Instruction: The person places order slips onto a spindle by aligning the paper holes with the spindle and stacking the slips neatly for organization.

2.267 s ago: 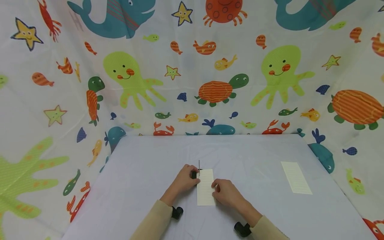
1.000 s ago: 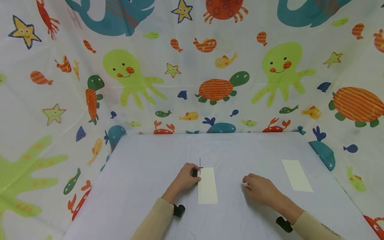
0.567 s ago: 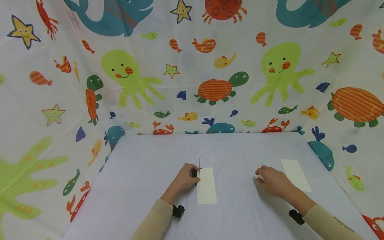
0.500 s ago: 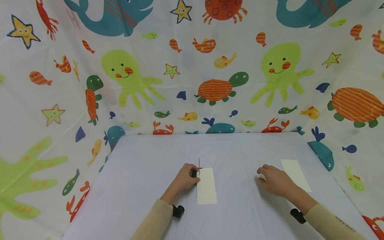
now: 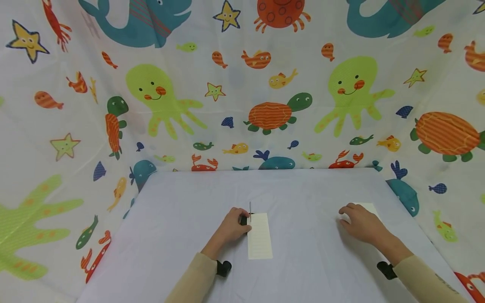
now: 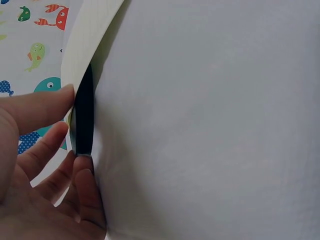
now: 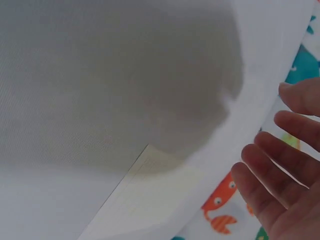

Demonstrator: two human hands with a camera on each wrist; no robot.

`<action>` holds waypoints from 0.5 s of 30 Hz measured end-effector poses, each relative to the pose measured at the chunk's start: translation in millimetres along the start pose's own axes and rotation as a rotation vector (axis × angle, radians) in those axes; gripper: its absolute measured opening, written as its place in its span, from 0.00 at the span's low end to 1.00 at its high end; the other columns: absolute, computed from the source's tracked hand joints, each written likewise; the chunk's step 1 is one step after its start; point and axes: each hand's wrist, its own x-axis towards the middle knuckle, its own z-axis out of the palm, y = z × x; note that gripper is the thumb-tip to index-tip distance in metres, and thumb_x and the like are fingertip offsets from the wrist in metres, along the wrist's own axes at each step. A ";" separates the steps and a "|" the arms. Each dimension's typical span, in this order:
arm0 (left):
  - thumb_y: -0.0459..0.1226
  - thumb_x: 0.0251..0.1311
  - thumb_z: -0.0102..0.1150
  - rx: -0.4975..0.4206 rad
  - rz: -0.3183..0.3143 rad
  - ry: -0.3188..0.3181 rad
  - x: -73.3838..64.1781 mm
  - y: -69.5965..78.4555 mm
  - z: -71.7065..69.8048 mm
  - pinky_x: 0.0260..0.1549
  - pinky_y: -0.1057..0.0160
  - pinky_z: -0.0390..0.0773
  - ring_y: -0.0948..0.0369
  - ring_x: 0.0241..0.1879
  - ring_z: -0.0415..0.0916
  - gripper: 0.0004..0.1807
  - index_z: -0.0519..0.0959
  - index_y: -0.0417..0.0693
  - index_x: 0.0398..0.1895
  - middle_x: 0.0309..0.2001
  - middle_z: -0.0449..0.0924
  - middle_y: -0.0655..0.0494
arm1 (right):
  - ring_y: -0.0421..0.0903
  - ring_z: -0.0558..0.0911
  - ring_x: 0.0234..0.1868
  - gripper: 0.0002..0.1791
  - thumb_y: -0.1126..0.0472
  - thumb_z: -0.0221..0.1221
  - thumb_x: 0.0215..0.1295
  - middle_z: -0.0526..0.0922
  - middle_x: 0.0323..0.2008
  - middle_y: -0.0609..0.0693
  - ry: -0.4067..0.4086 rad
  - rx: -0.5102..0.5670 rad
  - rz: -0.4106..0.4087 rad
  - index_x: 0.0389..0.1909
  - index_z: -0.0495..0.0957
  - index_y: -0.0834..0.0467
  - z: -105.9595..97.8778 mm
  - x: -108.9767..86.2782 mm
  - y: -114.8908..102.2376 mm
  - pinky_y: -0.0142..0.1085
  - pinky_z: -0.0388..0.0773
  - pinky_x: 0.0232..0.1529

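A thin upright rod rises from a dark flat base; it looks like a paper spike (image 5: 250, 207). My left hand (image 5: 232, 225) grips the base at its left side. A cream lined slip of paper (image 5: 259, 242) lies over the base, the rod at its top left corner; whether it is pierced I cannot tell. In the left wrist view the slip (image 6: 92, 35) slopes up over the dark base (image 6: 85, 112), a fingertip touching its edge. My right hand (image 5: 361, 225) hovers, fingers loosely bent and holding nothing, over a second slip (image 5: 367, 206), partly hidden by it.
A white cloth covers the table (image 5: 182, 202). Behind and beside it hangs a curtain (image 5: 227, 147) printed with sea animals. The second slip shows in the right wrist view as a pale lined sheet (image 7: 145, 200) near the table edge.
My right hand has left the first slip and moved right to above the second slip. The left hand has stayed on the spike's base.
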 end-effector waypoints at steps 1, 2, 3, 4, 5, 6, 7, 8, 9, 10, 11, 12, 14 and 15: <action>0.35 0.57 0.71 -0.004 -0.004 -0.003 -0.3 -0.2 -0.1 0.45 0.53 0.71 0.54 0.43 0.68 0.17 0.79 0.44 0.48 0.49 0.72 0.48 | 0.63 0.80 0.50 0.14 0.62 0.67 0.63 0.82 0.44 0.59 0.000 0.003 0.008 0.47 0.82 0.63 -0.6 -0.3 3.4 0.60 0.78 0.50; 0.35 0.57 0.71 -0.006 -0.002 -0.004 -0.5 -0.4 -0.1 0.45 0.52 0.71 0.54 0.43 0.68 0.17 0.79 0.44 0.48 0.49 0.72 0.48 | 0.65 0.80 0.51 0.14 0.62 0.67 0.63 0.82 0.45 0.60 -0.004 0.006 0.013 0.47 0.82 0.64 -1.8 -0.6 7.0 0.61 0.77 0.50; 0.35 0.57 0.71 -0.009 -0.004 -0.005 -0.6 -0.7 0.1 0.45 0.52 0.71 0.54 0.43 0.68 0.17 0.79 0.44 0.49 0.49 0.72 0.48 | 0.65 0.79 0.51 0.14 0.62 0.67 0.63 0.81 0.46 0.61 -0.010 0.007 0.021 0.47 0.82 0.64 -3.4 -1.0 10.3 0.61 0.77 0.50; 0.36 0.57 0.70 -0.008 0.004 0.001 0.9 -4.0 2.3 0.45 0.52 0.71 0.54 0.43 0.68 0.17 0.79 0.45 0.49 0.49 0.72 0.48 | 0.66 0.79 0.52 0.15 0.62 0.66 0.63 0.81 0.46 0.62 -0.014 0.008 0.029 0.48 0.81 0.64 -4.2 -1.5 13.6 0.62 0.77 0.51; 0.36 0.57 0.70 -0.010 0.004 0.001 1.1 -3.9 2.5 0.45 0.52 0.71 0.54 0.43 0.68 0.17 0.79 0.45 0.49 0.49 0.72 0.48 | 0.66 0.78 0.52 0.15 0.61 0.66 0.64 0.81 0.47 0.62 -0.020 0.008 0.036 0.48 0.81 0.64 -5.6 -2.2 16.7 0.62 0.77 0.51; 0.36 0.57 0.71 -0.011 0.005 0.002 1.1 -4.0 2.8 0.46 0.52 0.71 0.54 0.43 0.68 0.17 0.79 0.45 0.48 0.49 0.72 0.48 | 0.66 0.78 0.52 0.16 0.61 0.66 0.64 0.81 0.48 0.63 -0.027 0.011 0.043 0.49 0.81 0.64 -7.0 -2.7 19.7 0.62 0.77 0.51; 0.36 0.57 0.71 -0.012 0.005 0.003 1.2 -4.0 2.9 0.45 0.52 0.71 0.54 0.43 0.68 0.17 0.79 0.45 0.48 0.49 0.72 0.48 | 0.67 0.78 0.52 0.16 0.60 0.66 0.64 0.81 0.48 0.63 -0.031 0.015 0.049 0.50 0.81 0.64 -8.0 -3.2 22.7 0.63 0.77 0.51; 0.36 0.57 0.71 -0.011 0.005 0.005 1.4 -4.1 3.0 0.45 0.52 0.71 0.55 0.43 0.68 0.17 0.79 0.45 0.48 0.49 0.72 0.48 | 0.67 0.78 0.52 0.17 0.60 0.66 0.64 0.80 0.48 0.64 -0.035 0.019 0.055 0.50 0.81 0.65 -9.0 -3.6 25.6 0.63 0.77 0.50; 0.36 0.57 0.71 -0.010 0.006 0.006 1.5 -3.9 2.9 0.45 0.53 0.71 0.55 0.43 0.68 0.16 0.79 0.45 0.48 0.49 0.72 0.48 | 0.67 0.77 0.52 0.17 0.60 0.66 0.64 0.80 0.49 0.64 -0.035 0.021 0.061 0.50 0.81 0.65 -9.3 -4.3 28.5 0.63 0.76 0.50; 0.36 0.57 0.70 -0.010 0.010 0.006 1.5 -3.9 2.6 0.44 0.53 0.71 0.55 0.42 0.68 0.16 0.79 0.45 0.48 0.49 0.72 0.49 | 0.67 0.77 0.52 0.17 0.60 0.66 0.64 0.80 0.49 0.65 -0.034 0.023 0.066 0.51 0.81 0.65 -9.5 -4.8 31.5 0.64 0.76 0.50; 0.35 0.57 0.71 -0.011 0.007 0.000 0.0 -0.8 0.6 0.44 0.53 0.71 0.55 0.42 0.68 0.16 0.79 0.44 0.48 0.49 0.72 0.48 | 0.67 0.77 0.52 0.18 0.59 0.67 0.64 0.80 0.49 0.66 -0.034 0.027 0.074 0.51 0.80 0.65 -10.1 -5.4 34.4 0.64 0.77 0.50; 0.35 0.57 0.70 -0.012 0.008 -0.001 -0.2 -0.9 0.3 0.44 0.53 0.71 0.55 0.42 0.68 0.16 0.79 0.44 0.48 0.49 0.72 0.48 | 0.67 0.77 0.52 0.19 0.59 0.67 0.64 0.79 0.50 0.66 -0.034 0.033 0.082 0.51 0.80 0.65 -10.1 -5.8 37.1 0.65 0.77 0.49; 0.35 0.58 0.70 -0.010 0.004 -0.002 -0.2 -1.2 0.0 0.44 0.53 0.71 0.55 0.42 0.68 0.17 0.79 0.44 0.48 0.49 0.72 0.49 | 0.68 0.76 0.51 0.20 0.59 0.67 0.63 0.79 0.50 0.67 -0.034 0.040 0.098 0.52 0.79 0.66 -10.6 -6.8 42.4 0.66 0.76 0.48; 0.35 0.57 0.71 -0.010 0.007 -0.003 -0.3 -1.2 0.0 0.44 0.53 0.71 0.55 0.42 0.68 0.17 0.79 0.44 0.48 0.49 0.72 0.49 | 0.68 0.76 0.51 0.21 0.59 0.67 0.63 0.78 0.51 0.68 -0.037 0.042 0.108 0.53 0.79 0.66 -11.0 -7.4 44.8 0.66 0.76 0.48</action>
